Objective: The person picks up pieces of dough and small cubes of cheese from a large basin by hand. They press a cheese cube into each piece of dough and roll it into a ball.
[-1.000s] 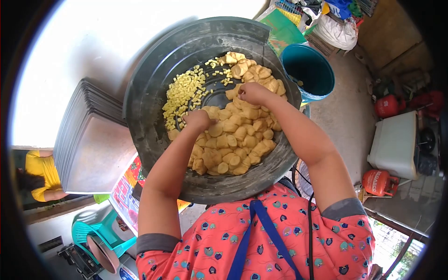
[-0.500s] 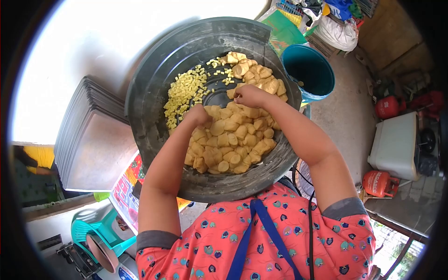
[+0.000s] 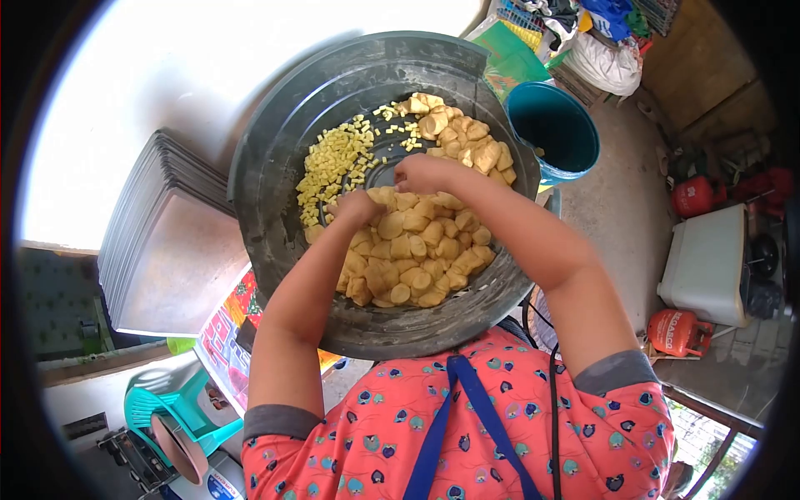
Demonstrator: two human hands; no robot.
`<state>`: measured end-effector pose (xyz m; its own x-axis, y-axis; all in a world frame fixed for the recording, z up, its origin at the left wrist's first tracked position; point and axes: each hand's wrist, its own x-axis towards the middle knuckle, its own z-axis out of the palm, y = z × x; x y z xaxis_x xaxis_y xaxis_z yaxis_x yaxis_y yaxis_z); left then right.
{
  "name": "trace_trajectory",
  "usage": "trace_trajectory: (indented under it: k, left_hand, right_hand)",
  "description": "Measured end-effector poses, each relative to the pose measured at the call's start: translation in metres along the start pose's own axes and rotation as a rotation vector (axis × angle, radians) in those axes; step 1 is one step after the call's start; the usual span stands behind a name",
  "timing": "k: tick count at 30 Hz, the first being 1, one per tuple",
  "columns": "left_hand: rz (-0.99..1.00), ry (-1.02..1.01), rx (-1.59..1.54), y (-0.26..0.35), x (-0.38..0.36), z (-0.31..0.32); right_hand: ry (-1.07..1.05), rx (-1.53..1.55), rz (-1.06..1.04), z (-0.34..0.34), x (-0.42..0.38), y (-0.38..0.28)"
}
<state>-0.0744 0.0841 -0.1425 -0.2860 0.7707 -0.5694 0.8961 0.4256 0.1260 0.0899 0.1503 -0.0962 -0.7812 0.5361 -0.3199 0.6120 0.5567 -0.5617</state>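
Note:
A large black basin holds a pile of cut dough pieces, several of them with round flat ends. Small pale-yellow cubes lie heaped along its left side, with some scattered near the middle. My left hand is curled at the boundary between the cubes and the dough. Its fingertips are mostly hidden. Just to the right, my right hand hovers above the dough's far edge with fingers drawn together. Whatever sits in either hand is too small or covered to make out. More dough pieces lie at the upper right.
A blue bucket stands right of the basin. Stacked metal trays lean at the left. A teal plastic chair is at lower left. A red gas cylinder and a white box stand at the right.
My right hand has moved left, closer to my left hand and the cubes. My left hand has shifted slightly. The person in yellow at the far left is out of view.

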Motion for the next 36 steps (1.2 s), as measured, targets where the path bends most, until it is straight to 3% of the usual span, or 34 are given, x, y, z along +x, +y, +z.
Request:
trace_trajectory:
  k: [2, 7, 11, 14, 17, 26, 29, 32, 35, 36]
  left_hand:
    - [0.001, -0.029, -0.015, -0.002, 0.005, 0.000]
    - [0.252, -0.041, -0.045, -0.007, 0.010, -0.006]
    - [0.535, -0.055, -0.061, -0.014, 0.016, -0.015]
    - [0.357, -0.272, -0.495, -0.020, 0.016, -0.030]
    - [0.250, -0.360, -0.724, -0.025, 0.013, -0.035]
    - [0.231, -0.542, -1.191, -0.017, 0.007, -0.038]
    - [0.270, -0.108, -0.602, -0.014, 0.012, -0.036]
    - [0.474, 0.106, -0.362, -0.027, 0.032, -0.007]
    - [0.681, -0.109, -0.387, -0.025, 0.020, -0.013]
    - [0.613, -0.140, -0.380, -0.021, 0.014, -0.019]
  right_hand:
    - [-0.001, 0.017, -0.013, 0.008, 0.005, 0.000]
    - [-0.082, -0.012, 0.091, 0.022, -0.002, 0.004]
    - [-0.004, 0.085, 0.123, 0.023, -0.003, 0.015]
    - [0.036, 0.085, 0.102, 0.025, -0.001, 0.015]
    - [0.104, 0.084, 0.025, 0.038, 0.002, 0.016]
    - [0.205, 0.076, 0.164, 0.072, 0.009, -0.012]
    - [0.176, 0.221, 0.091, 0.075, 0.022, 0.014]
    - [0.126, 0.323, 0.081, 0.065, 0.015, 0.020]
    - [0.077, 0.362, 0.091, 0.054, 0.008, 0.019]
    - [0.055, 0.378, 0.095, 0.052, 0.008, 0.020]
